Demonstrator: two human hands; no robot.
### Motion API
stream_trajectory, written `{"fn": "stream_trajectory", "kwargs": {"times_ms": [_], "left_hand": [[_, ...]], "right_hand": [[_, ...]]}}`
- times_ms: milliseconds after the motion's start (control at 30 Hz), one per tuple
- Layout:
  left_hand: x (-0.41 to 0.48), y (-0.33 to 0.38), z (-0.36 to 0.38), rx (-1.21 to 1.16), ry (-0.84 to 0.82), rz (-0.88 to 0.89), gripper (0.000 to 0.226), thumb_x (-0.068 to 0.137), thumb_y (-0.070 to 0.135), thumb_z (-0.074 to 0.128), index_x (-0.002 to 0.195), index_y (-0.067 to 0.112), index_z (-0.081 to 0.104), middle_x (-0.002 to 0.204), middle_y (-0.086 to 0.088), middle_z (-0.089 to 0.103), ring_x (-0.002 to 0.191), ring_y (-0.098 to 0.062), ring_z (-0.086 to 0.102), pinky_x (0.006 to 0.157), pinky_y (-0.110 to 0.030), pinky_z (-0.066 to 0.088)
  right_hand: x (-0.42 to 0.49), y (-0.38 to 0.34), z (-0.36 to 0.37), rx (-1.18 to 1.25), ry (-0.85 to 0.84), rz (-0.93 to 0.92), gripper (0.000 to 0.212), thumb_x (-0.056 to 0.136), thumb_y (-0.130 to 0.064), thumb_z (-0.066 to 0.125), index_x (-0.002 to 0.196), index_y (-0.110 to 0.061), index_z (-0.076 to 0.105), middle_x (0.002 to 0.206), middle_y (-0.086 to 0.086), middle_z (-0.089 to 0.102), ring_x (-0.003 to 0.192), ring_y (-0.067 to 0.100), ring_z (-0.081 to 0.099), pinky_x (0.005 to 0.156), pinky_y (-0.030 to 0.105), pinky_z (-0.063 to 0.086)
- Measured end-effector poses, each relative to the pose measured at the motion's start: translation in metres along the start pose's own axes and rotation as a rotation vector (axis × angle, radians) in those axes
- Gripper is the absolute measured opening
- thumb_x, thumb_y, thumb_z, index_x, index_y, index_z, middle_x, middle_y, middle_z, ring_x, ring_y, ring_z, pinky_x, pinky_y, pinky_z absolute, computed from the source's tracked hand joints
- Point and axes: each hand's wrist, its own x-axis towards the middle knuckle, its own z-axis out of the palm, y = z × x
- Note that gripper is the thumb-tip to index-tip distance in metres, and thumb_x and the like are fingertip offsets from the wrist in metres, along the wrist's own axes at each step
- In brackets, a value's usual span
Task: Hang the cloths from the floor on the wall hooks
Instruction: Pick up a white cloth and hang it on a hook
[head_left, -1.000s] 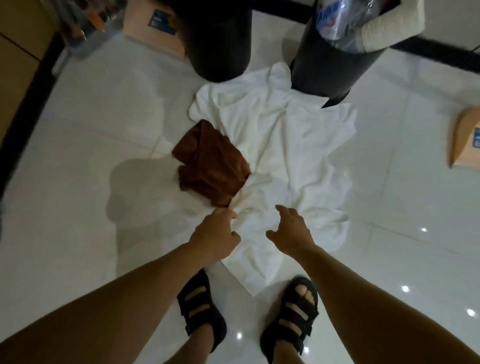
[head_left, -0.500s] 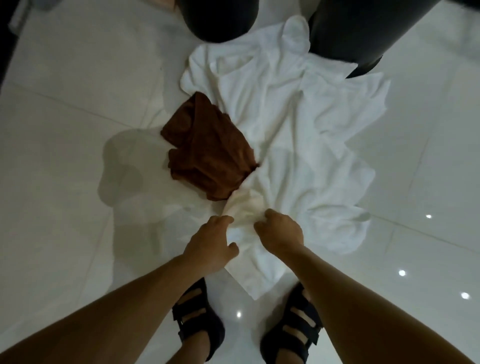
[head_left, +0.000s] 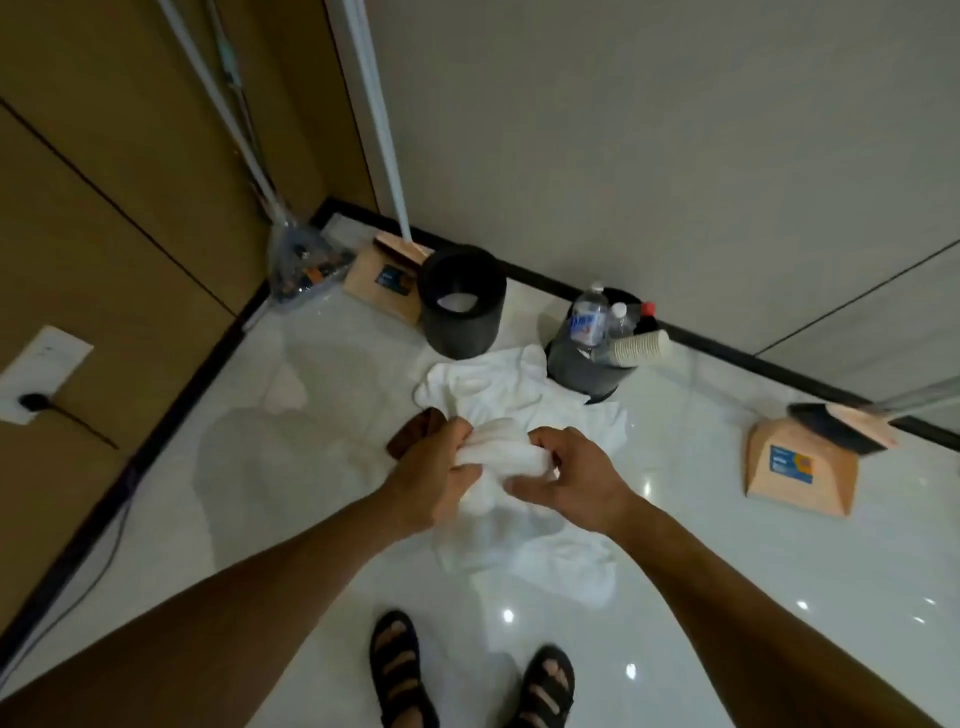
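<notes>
Both grips hold the big white cotton cloth (head_left: 519, 389): left grip (head_left: 436, 478) and right grip (head_left: 571, 478) are each closed on 1 bunched fold. The rest lies on the glossy white tile floor (head_left: 311, 519), far edge against the black round bin w/ bottles (head_left: 571, 364). The small brown cloth (head_left: 410, 436) lies just beside the left grip, partly hidden. Advice: lift straight up & slowly, so the edge slips free w/o tipping the bin. Hooks not in view.

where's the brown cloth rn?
Head view, left of centre: the brown cloth peeks out just beyond the left hand, at the white cloth's left edge, nearer the camera than the black bin.
</notes>
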Motion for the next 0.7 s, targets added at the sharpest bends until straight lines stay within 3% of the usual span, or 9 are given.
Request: {"fn": "stream_trajectory", "kwargs": {"times_ms": [67,133,267,333,400,500,533,633,700], "left_hand": [[-0.018,0.040,-0.046,-0.016,0.086,0.000,0.016,0.087,0.022,0.055,0.102,0.018,0.051,0.094,-0.001,0.060,0.085,-0.019,0.057,0.067,-0.031,0.046],[-0.038,0.076,-0.086,-0.034,0.166,0.027,0.012,0.088,0.024,0.057,0.098,0.022,0.051,0.089,0.005,0.059,0.080,-0.010,0.056,0.061,-0.019,0.042],[-0.093,0.143,-0.148,-0.069,0.302,0.137,0.027,0.092,0.025,0.060,0.118,0.032,0.054,0.103,0.025,0.056,0.087,0.018,0.053,0.068,0.002,0.038],[-0.125,0.172,-0.172,-0.040,0.353,0.158,0.033,0.092,0.026,0.062,0.125,0.027,0.058,0.111,0.018,0.062,0.090,0.013,0.055,0.072,0.002,0.039],[-0.156,0.196,-0.197,0.038,0.380,0.099,0.026,0.087,0.035,0.067,0.110,0.024,0.068,0.103,0.003,0.070,0.081,0.000,0.061,0.066,-0.005,0.044],[-0.206,0.224,-0.232,0.126,0.387,0.000,0.024,0.077,0.037,0.077,0.095,0.022,0.071,0.094,0.001,0.072,0.083,-0.013,0.067,0.076,-0.028,0.055],[-0.224,0.231,-0.243,0.141,0.410,0.001,0.021,0.076,0.036,0.077,0.091,0.023,0.071,0.091,0.004,0.072,0.082,-0.012,0.068,0.075,-0.028,0.056],[-0.275,0.243,-0.267,0.194,0.618,0.013,0.014,0.082,0.038,0.072,0.075,0.026,0.066,0.075,0.015,0.063,0.067,0.000,0.060,0.055,-0.006,0.044],[-0.303,0.242,-0.279,0.235,0.728,-0.005,0.021,0.087,0.041,0.065,0.083,0.021,0.067,0.077,0.012,0.062,0.067,0.001,0.056,0.053,-0.006,0.040]], "right_hand": [[-0.015,-0.042,-0.031,-0.136,-0.045,-0.023,0.027,0.072,-0.054,0.075,0.078,-0.036,0.056,0.083,-0.005,0.061,0.082,0.015,0.057,0.072,0.026,0.044],[-0.029,-0.082,-0.056,-0.153,-0.006,-0.061,0.028,0.075,-0.050,0.075,0.070,-0.035,0.052,0.081,-0.003,0.058,0.082,0.019,0.056,0.074,0.034,0.046],[-0.058,-0.156,-0.092,0.101,0.084,-0.223,0.025,0.076,-0.022,0.081,0.095,-0.012,0.070,0.105,0.009,0.064,0.096,0.028,0.063,0.083,0.042,0.053],[-0.074,-0.192,-0.105,0.254,0.144,-0.259,0.017,0.079,-0.019,0.078,0.093,-0.014,0.069,0.093,0.008,0.069,0.085,0.025,0.067,0.071,0.035,0.056],[-0.088,-0.231,-0.116,0.368,0.190,-0.304,0.013,0.081,-0.020,0.075,0.083,-0.020,0.062,0.077,0.002,0.067,0.071,0.018,0.064,0.057,0.028,0.052],[-0.109,-0.292,-0.125,0.351,0.224,-0.494,0.012,0.083,-0.019,0.073,0.082,-0.023,0.062,0.077,-0.002,0.067,0.069,0.012,0.062,0.060,0.027,0.051],[-0.115,-0.311,-0.125,0.307,0.234,-0.571,0.006,0.085,-0.019,0.072,0.087,-0.022,0.067,0.083,-0.002,0.068,0.073,0.011,0.062,0.065,0.027,0.052],[-0.133,-0.365,-0.121,0.016,0.307,-0.721,0.020,0.091,-0.026,0.063,0.106,-0.018,0.072,0.104,0.003,0.072,0.092,0.018,0.065,0.084,0.033,0.052],[-0.147,-0.395,-0.114,-0.090,0.316,-0.773,0.022,0.093,-0.030,0.060,0.108,-0.020,0.071,0.107,0.005,0.072,0.097,0.025,0.065,0.085,0.038,0.052]]}}
